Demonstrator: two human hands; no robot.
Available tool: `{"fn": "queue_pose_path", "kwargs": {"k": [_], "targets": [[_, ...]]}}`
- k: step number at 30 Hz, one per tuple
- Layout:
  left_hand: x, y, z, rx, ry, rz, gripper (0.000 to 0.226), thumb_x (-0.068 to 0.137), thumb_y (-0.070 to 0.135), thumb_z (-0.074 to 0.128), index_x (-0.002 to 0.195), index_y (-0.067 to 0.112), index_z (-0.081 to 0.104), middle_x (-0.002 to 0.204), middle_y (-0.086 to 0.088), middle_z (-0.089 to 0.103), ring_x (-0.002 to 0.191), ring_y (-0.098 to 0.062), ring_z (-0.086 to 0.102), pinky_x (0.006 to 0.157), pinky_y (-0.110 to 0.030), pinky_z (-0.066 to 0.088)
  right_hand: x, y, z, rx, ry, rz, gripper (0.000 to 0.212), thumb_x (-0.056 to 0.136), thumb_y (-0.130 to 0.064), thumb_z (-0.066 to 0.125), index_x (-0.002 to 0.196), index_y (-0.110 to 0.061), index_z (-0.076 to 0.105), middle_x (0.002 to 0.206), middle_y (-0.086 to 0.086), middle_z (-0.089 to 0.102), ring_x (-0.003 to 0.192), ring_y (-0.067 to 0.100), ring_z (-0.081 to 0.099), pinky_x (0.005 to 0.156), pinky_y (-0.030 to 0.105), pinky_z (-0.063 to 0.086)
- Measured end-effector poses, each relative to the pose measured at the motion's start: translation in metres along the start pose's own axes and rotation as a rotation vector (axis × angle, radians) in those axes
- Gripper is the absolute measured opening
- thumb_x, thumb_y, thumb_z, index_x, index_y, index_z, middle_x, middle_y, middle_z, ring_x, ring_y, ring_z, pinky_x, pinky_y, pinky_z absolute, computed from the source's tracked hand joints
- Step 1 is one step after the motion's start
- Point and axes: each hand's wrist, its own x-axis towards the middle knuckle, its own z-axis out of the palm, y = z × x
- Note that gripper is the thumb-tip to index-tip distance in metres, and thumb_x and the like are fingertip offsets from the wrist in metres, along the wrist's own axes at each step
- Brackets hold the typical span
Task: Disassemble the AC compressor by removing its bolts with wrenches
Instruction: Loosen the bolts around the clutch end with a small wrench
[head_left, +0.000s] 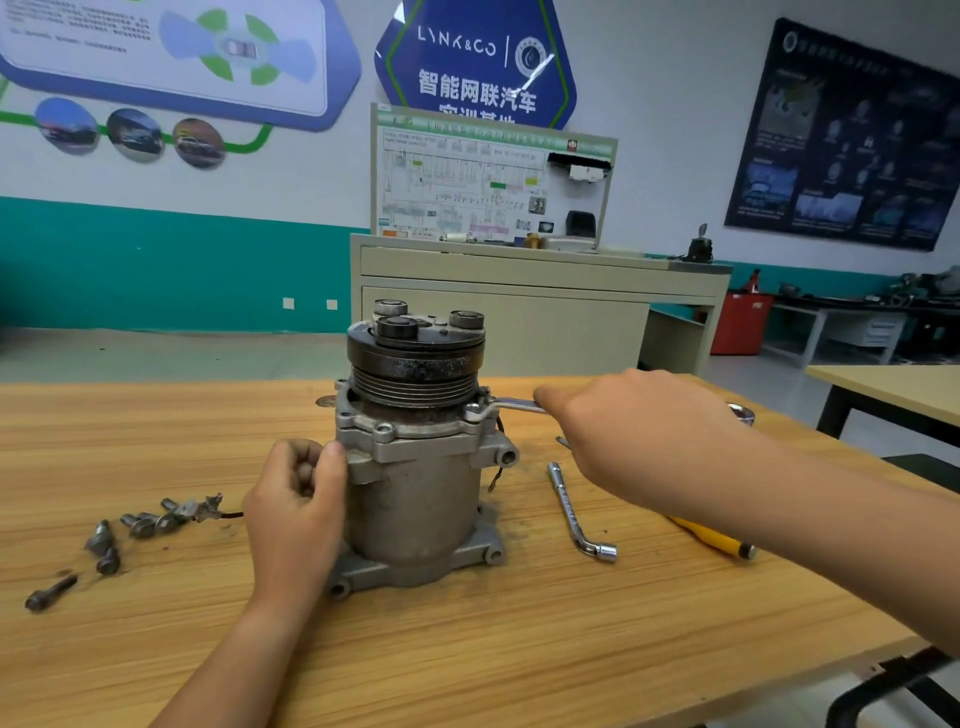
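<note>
Well, wood-grain bench (519, 649) w/ bolts (140, 525); prob. automotive posters (841, 140) behind.

Handle of the silver flat wrench (511, 404) is hidden under the right hand (623, 431); the bolt in its ring end can't be seen. Yellow-handled tool (711, 538) near the light wooden desk (467, 649)'s right edge is half under the forearm, type unclear. Shiny round metal piece (742, 411) behind the wrist is mostly covered. Left hand (296, 499) is curled against the grey metal compressor (415, 467), contents unseen. Dark wall poster (841, 140) text is blurred.
</note>
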Motion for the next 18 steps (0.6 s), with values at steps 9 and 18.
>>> {"fn": "queue_pose_path", "kwargs": {"k": [9,18], "targets": [[-0.002,-0.001,0.001,-0.048,0.008,-0.044,0.044,0.072,0.05,0.037,0.07,0.008,0.051,0.06,-0.004,0.052,0.054,0.0,0.047,0.05,-0.015,0.034,-0.013,-0.007,0.011,-0.086,0.08,-0.079,0.04,0.095,-0.034,0.028,0.126,-0.01,0.032,0.056,-0.003,0.029,0.044,0.013,0.025,0.04,0.027,0.017],[-0.003,-0.003,0.002,-0.011,0.016,-0.02,0.035,0.075,0.051,0.033,0.069,0.019,0.046,0.056,0.001,0.047,0.053,0.001,0.047,0.048,-0.013,0.033,0.04,0.014,0.028,-0.219,-0.051,-0.113,0.017,0.095,-0.011,0.04,0.111,-0.011,0.045,0.069,-0.003,0.042,0.062,0.017,0.049,0.052,0.026,0.038]]}}
